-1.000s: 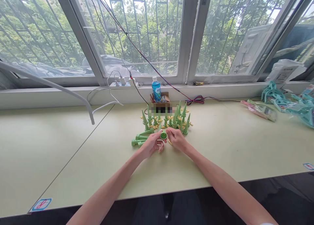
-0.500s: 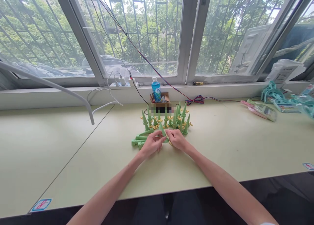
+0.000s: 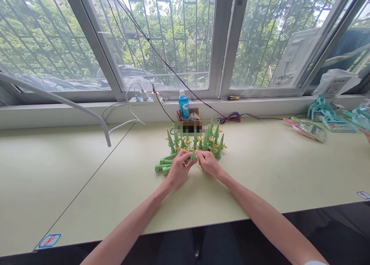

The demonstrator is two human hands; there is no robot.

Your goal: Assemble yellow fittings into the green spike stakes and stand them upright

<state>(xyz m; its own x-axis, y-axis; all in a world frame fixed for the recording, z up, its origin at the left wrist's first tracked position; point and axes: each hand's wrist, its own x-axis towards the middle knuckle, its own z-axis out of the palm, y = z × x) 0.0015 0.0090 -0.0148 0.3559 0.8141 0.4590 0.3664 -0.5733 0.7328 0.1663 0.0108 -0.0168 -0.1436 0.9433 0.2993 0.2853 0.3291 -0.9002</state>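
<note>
Between my hands a green cone-shaped plant watering spike (image 3: 194, 156) stands point up. My left hand (image 3: 179, 167) is closed, thumb and fingers pinching this spike from the left. Against its right side press the closed fingertips of my right hand (image 3: 209, 164); whatever small part they pinch is hidden. A small yellow piece (image 3: 200, 167) shows just below the right fingers. Right behind my hands, several upright green spikes (image 3: 205, 142) with yellow valves stand in a cluster. Several green spikes (image 3: 165, 162) without visible valves lie on their sides by my left hand.
A blue-liquid bottle (image 3: 184, 106) stands at a small cardboard box (image 3: 196, 114) behind the cluster. Coiled cable (image 3: 231, 117) lies by the sill. Teal plastic items (image 3: 323, 112) and a pink-and-green package (image 3: 306, 129) lie right, where another person's hand (image 3: 366, 134) shows at the edge.
The held spike has turned from leaning left to nearly upright, with less of it visible. My hands have barely shifted. At the far right, a person's hand has come into view near the teal items.
</note>
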